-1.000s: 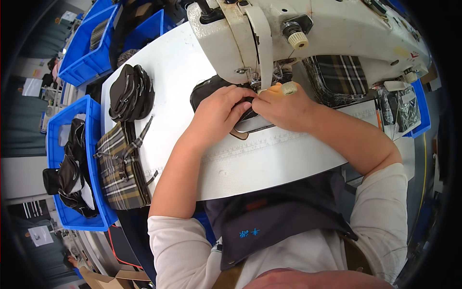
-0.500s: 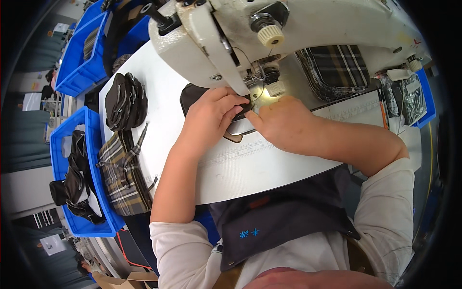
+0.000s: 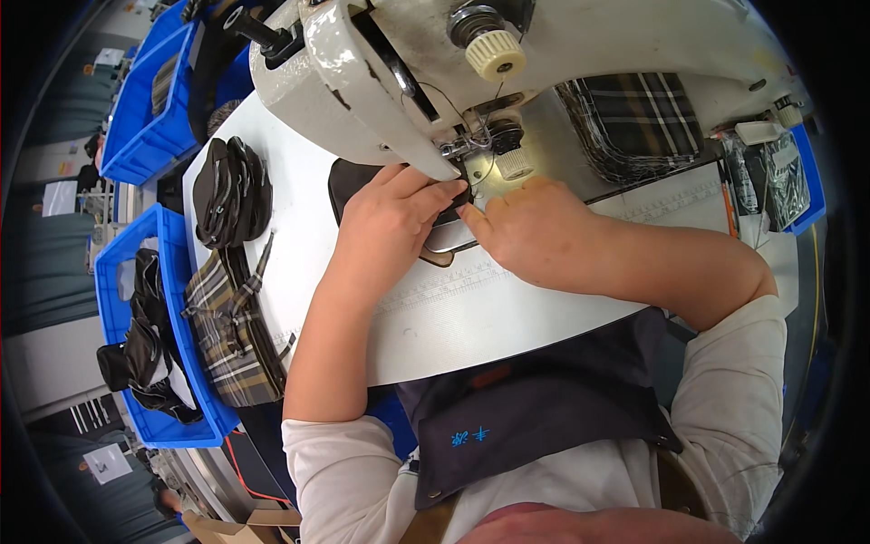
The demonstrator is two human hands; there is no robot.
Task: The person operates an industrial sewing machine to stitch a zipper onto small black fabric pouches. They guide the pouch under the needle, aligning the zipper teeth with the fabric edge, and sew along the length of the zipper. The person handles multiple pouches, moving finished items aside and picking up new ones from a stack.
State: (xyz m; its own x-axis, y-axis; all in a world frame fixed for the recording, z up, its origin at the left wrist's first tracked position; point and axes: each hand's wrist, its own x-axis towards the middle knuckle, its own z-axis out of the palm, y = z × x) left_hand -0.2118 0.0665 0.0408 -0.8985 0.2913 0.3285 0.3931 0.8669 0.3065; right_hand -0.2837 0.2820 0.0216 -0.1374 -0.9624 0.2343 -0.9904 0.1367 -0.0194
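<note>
A white sewing machine (image 3: 362,109) stands over a dark fabric piece (image 3: 349,186), whose far part lies beneath the head. My left hand (image 3: 381,227) has curled fingers gripping that piece beside the presser foot, partly covering it. Just right of it, my right hand (image 3: 535,231) bends its fingers inward, the index finger and thumb pinching the piece's edge near the needle. A small tan flap (image 3: 437,258) shows below the piece, between both hands. A metal bed plate (image 3: 489,181) lies lit under the needle area.
Stacked dark pouches (image 3: 231,190) and plaid pieces (image 3: 231,335) lie at left, beside blue bins (image 3: 113,272). Plaid panels (image 3: 634,127) sit right of the needle. A small bin (image 3: 811,199) holds packets. Part of another person (image 3: 168,499) shows lower left.
The view has shifted, so the machine head sits further left and larger. Both hands appear slightly left and lower, still at the dark piece, with my right fingers further from the needle.
</note>
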